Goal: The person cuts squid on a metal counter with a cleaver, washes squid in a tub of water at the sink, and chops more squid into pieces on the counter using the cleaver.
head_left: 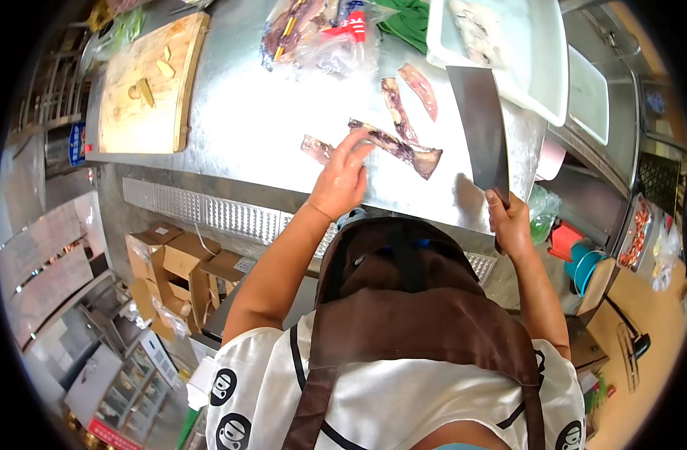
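Note:
My right hand (511, 223) is wrapped round the handle of a large cleaver (480, 124). Its broad dark blade points away from me over the steel table. My left hand (342, 178) reaches over the table with fingers extended, at the left end of a long dark-red strip of meat (396, 144). The fingertips seem to touch that strip; a firm grip does not show. Beside the hand lies a shorter piece of meat (316, 148), partly hidden by it. Farther back are a narrow meat strip (397, 111) and a pinker piece (418, 90).
A wooden cutting board (150, 86) with pale slices of what looks like ginger lies at left. Plastic-bagged meat (313, 34) and a green cloth (406, 24) sit at the back. A white tub (535, 67) stands right of the blade. Cardboard boxes (182, 262) are below left.

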The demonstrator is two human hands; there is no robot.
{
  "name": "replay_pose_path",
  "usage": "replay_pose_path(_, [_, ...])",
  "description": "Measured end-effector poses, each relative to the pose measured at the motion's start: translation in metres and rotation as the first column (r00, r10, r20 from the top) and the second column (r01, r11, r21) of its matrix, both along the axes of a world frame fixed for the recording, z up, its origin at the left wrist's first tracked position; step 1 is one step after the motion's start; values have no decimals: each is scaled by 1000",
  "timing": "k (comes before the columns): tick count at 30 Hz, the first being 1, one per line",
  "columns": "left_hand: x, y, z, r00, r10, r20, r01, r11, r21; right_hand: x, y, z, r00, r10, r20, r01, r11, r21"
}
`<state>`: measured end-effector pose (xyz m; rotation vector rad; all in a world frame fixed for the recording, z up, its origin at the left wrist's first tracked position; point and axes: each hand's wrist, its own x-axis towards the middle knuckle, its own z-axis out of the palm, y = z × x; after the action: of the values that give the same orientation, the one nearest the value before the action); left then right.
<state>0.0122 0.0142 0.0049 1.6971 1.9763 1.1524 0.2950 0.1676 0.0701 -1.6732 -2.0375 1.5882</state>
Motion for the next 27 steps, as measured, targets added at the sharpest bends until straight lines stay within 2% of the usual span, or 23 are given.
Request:
replay_pose_path(1, [-9,-4,2,999,34,-34,-33,999,21,6,-2,-2,999,-4,35,3,999,37])
replay_pose_path(2, [-20,-9,3,978,105,-178,-99,994,41,14,-4,-4,999,-21,32,20,999,31])
replay_pose_path(4, [-42,-28,8,930,98,-354,-158,977,-142,27,-10,-10,998,-27,48,23,995,93])
replay_pose_path(8, [-48,-33,1,969,-59,-241,5,975,-221,41,-17,-16,996,-93,18,91,992,84])
replay_pose_path(10, [-33,-6,-2,937,-286,-198,259,954,-154,38,-20,-16,990,-144,11,143,989,42])
replay_pose_path(11, [-26,7,2,903,-338,-264,309,940,-146,40,-21,-18,987,-160,-4,160,987,34])
replay_pose_path(14, [-18,32,0,891,-313,-329,286,949,-129,49,-25,-20,979,-202,-28,202,979,20])
replay_pose_path(15, [-19,35,5,885,-338,-319,284,937,-203,52,-28,-20,977,-210,-39,211,978,5])
replay_pose_path(18, [-25,49,26,885,-344,-313,302,937,-176,55,-31,-15,981,-190,-46,192,981,27])
replay_pose_path(19, [-31,57,31,867,-420,-267,370,903,-220,54,-33,-15,979,-195,-52,197,980,26])
replay_pose_path(20, [-35,70,35,863,-425,-274,374,901,-220,53,-35,-15,976,-209,-56,211,977,25])
replay_pose_path(24, [-46,131,33,783,-549,-292,494,835,-244,52,-41,-14,969,-246,-32,246,969,3])
replay_pose_path(26, [-52,154,24,642,-650,-408,568,760,-316,52,-42,-16,969,-246,-37,246,969,5])
replay_pose_path(27, [-48,159,35,614,-676,-409,539,737,-408,53,-43,-17,969,-246,-38,246,969,7])
